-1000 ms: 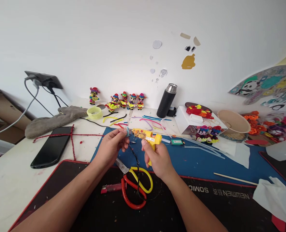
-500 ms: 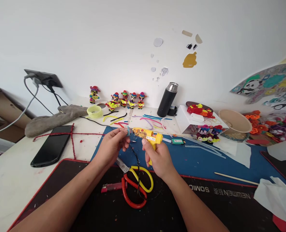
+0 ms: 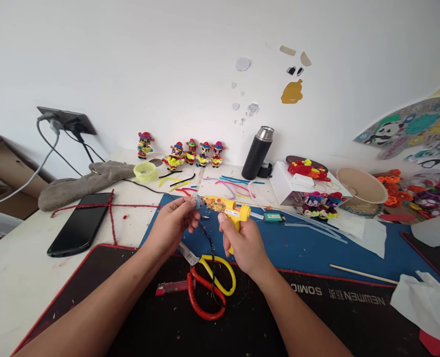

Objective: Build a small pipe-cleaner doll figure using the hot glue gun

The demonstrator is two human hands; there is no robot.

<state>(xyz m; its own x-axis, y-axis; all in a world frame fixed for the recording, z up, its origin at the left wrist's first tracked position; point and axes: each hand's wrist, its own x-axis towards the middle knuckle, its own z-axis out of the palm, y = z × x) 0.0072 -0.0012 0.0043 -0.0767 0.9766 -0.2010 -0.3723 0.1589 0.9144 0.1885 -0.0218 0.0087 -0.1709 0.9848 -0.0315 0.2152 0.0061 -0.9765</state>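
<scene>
My right hand (image 3: 242, 245) is wrapped round the grip of a yellow hot glue gun (image 3: 227, 208), with its nozzle pointing left. My left hand (image 3: 173, 223) pinches a small blue piece (image 3: 196, 200) right at the nozzle tip; what the piece is I cannot make out. The gun's black cord (image 3: 208, 248) hangs down between my hands. Directly below them, red and yellow scissors (image 3: 208, 285) and a red lighter (image 3: 173, 288) lie on the black mat (image 3: 130, 317).
A black phone (image 3: 80, 223) and crossed red pipe cleaner (image 3: 110, 210) lie at left. Several small figurines (image 3: 190, 153), a tape roll (image 3: 146, 172), loose pipe cleaners (image 3: 227, 186) and a black flask (image 3: 257, 152) stand behind. A paper bowl (image 3: 361, 191), white box (image 3: 279, 183), wooden stick (image 3: 361, 274) and tissue (image 3: 424, 302) are at right.
Both hands hold nearly still; the view has shifted slightly, and the glue gun and left-hand pinch stay together.
</scene>
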